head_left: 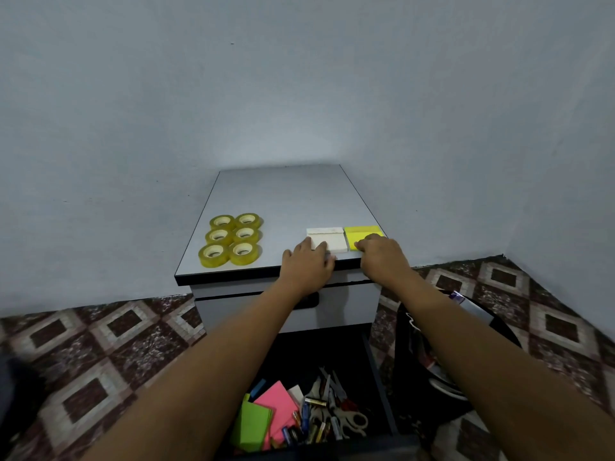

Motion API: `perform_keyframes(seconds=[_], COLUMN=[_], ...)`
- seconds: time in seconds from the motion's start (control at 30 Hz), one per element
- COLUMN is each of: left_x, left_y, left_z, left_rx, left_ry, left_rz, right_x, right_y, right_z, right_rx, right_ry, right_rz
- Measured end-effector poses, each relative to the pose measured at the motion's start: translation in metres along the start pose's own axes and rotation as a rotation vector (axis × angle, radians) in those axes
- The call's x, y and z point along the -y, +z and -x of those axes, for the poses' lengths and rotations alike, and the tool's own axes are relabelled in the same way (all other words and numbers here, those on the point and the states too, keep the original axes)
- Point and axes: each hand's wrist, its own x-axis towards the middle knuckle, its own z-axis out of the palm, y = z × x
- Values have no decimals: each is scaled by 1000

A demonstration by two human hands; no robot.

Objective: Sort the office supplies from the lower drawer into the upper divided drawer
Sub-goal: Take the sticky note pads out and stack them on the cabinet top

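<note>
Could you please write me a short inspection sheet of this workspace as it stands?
Surface: grey cabinet top; upper drawer below it appears shut.
Job's things: six tape rolls in a two-by-three block at left; white pad and yellow pad side by side at front right; lower drawer open, holding pink notes, green notes, scissors, pens.
Clutter: black bag on the floor at right.
Hands: left hand flat on white pad; right hand, fingers bent, on yellow pad, grip unclear.
Cables: nothing seen.
Surroundings: patterned tile floor, plain wall.

Tape rolls [231,240] left on cabinet top [283,201], note pads [329,235] right; lower drawer [377,380] below.
</note>
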Motion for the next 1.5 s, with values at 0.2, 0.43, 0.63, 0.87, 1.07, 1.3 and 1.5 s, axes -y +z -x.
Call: perform_keyframes(seconds=[0.2,0.43,0.63,0.87,1.07,1.3,1.5], left_x=[-8,-10,-10,-8,15,73,111], left_y=[6,9,10,12,21,68,115], left_z=[-3,-2,-1,5,54,117,145], left_rx=[-34,-69,-95,-174,-302,28,288], left_ry=[-7,-7,6,28,252,13,-180], left_rz=[2,6,11,92,377,424,361], right_x=[-1,-5,-7,-2,23,62,86], right_y=[10,8,4,10,23,83,156], right_z=[3,4,5,10,41,95,117], right_rx=[-31,-31,-23,-108,-265,93,484], right_ry=[1,-34,-57,-98,-246,-333,-199], right_rz=[-124,-178,-211,-167,-279,-401,-451])
